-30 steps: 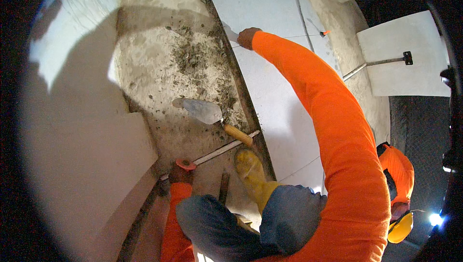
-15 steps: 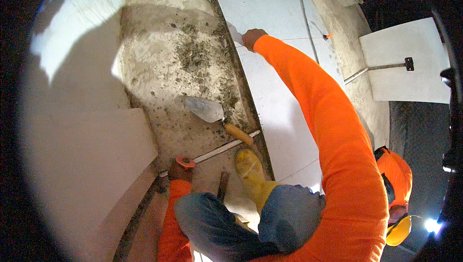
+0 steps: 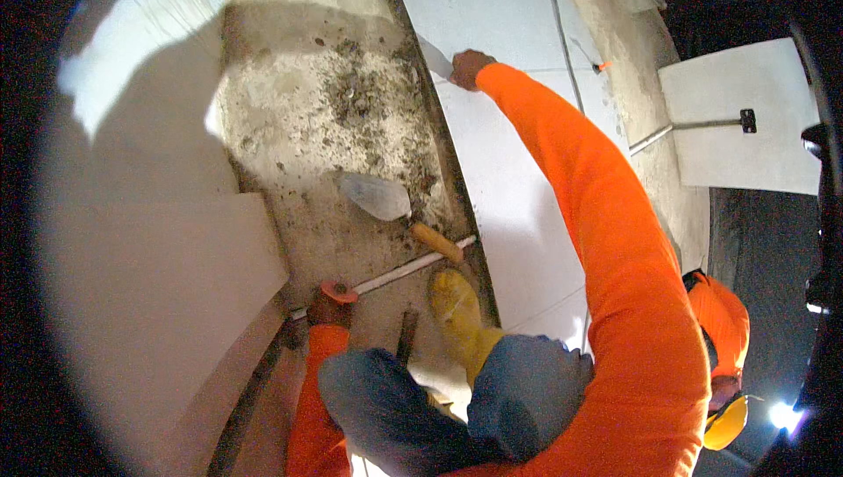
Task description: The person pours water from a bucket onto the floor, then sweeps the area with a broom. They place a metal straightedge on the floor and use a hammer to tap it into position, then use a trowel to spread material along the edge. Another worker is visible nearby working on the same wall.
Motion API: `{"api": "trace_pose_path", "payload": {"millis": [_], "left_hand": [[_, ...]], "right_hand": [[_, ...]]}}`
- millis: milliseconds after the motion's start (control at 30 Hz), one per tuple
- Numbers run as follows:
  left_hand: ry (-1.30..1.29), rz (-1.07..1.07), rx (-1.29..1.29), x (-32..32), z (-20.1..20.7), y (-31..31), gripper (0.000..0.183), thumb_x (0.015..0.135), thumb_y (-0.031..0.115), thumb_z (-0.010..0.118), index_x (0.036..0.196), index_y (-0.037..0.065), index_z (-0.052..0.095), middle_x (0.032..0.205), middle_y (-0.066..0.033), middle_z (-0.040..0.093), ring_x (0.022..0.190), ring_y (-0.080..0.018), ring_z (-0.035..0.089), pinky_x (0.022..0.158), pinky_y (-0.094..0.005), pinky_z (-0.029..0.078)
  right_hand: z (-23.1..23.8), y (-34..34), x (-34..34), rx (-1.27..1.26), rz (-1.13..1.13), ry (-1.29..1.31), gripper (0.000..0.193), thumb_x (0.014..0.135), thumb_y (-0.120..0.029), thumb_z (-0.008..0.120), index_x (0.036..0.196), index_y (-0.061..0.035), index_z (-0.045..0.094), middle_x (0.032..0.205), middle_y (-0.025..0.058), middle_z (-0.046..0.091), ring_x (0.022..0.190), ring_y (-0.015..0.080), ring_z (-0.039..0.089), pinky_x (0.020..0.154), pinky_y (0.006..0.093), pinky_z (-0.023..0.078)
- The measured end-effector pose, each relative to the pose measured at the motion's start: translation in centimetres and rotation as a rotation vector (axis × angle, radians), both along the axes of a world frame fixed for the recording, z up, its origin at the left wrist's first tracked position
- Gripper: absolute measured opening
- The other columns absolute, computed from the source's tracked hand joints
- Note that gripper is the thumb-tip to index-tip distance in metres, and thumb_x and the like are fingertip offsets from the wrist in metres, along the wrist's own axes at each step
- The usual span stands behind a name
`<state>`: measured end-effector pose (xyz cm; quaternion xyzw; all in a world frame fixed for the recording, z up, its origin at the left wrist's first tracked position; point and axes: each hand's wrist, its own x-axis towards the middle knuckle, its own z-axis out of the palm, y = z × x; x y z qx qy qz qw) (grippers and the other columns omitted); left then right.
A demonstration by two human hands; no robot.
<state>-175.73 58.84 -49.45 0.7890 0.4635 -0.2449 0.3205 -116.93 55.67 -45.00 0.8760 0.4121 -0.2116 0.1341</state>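
Observation:
My left hand (image 3: 328, 312) is closed on a flat, round orange-red object (image 3: 339, 292), low down beside a pale strip (image 3: 404, 271). What kind of object it is I cannot tell. Reaching far forward, my right hand (image 3: 471, 70) rests at the near-left edge of the large white tiles (image 3: 518, 187), close to a joint line. Its fingers are curled, and anything inside them is hidden. Between my hands a pointed trowel (image 3: 376, 197) lies on the rough, mortar-stained floor (image 3: 299, 117), its wooden handle (image 3: 435, 242) across the strip's end.
My yellow boot (image 3: 456, 306) stands just below the trowel handle. Near my knee is a dark bar-like tool handle (image 3: 407, 336). White slabs (image 3: 158, 275) lie at left. A long-handled tool (image 3: 702, 125) crosses a white panel at right, where another person in orange (image 3: 720, 319) bends beside a yellow helmet.
My right hand has shifted slightly to the right along the white tiles. My left hand and the trowel have hardly moved.

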Motion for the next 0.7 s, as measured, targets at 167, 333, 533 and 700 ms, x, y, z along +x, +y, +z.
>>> {"api": "trace_pose_path", "payload": {"millis": [167, 333, 533, 700], "left_hand": [[-0.066, 0.052, -0.101, -0.7, -2.1, -0.2, 0.040, 0.078, 0.041, 0.070, 0.090, 0.003, 0.069, 0.091, -0.0221, 0.070, 0.084, -0.0428, 0.068, 0.074, -0.0509, 0.055], [-0.116, 0.060, 0.058, -0.8, -2.5, -0.6, 0.042, 0.078, 0.042, 0.070, 0.097, 0.004, 0.069, 0.091, -0.0226, 0.069, 0.085, -0.0419, 0.069, 0.072, -0.0511, 0.055], [-0.130, 0.017, 0.125, -0.5, -0.8, -1.0, 0.037, 0.080, 0.039, 0.068, 0.087, 0.003, 0.068, 0.086, -0.0230, 0.068, 0.080, -0.0416, 0.069, 0.070, -0.0495, 0.055], [-0.059, 0.018, -0.079, -0.6, -3.2, -0.2, 0.035, 0.080, 0.037, 0.067, 0.079, 0.002, 0.065, 0.081, -0.0229, 0.067, 0.074, -0.0420, 0.067, 0.067, -0.0484, 0.054]], "right_hand": [[-1.1, 0.0, 0.7, 0.012, 0.046, 0.035, 0.046, 0.091, -0.044, 0.066, 0.095, 0.0019, 0.075, 0.095, 0.0244, 0.073, 0.089, 0.0416, 0.071, 0.082, 0.0493, 0.057], [-2.1, -0.3, 1.4, 0.103, 0.091, -0.038, 0.047, 0.089, -0.044, 0.068, 0.089, 0.0028, 0.074, 0.091, 0.0250, 0.073, 0.089, 0.0419, 0.071, 0.081, 0.0493, 0.057], [-2.7, -1.1, 1.0, 0.150, 0.021, 0.038, 0.044, 0.091, -0.042, 0.066, 0.090, 0.0012, 0.075, 0.094, 0.0249, 0.073, 0.091, 0.0416, 0.071, 0.083, 0.0504, 0.056], [0.7, -0.7, -0.1, 0.067, 0.026, 0.062, 0.048, 0.092, -0.047, 0.066, 0.089, 0.0003, 0.074, 0.091, 0.0230, 0.073, 0.089, 0.0409, 0.071, 0.083, 0.0508, 0.056]]}}
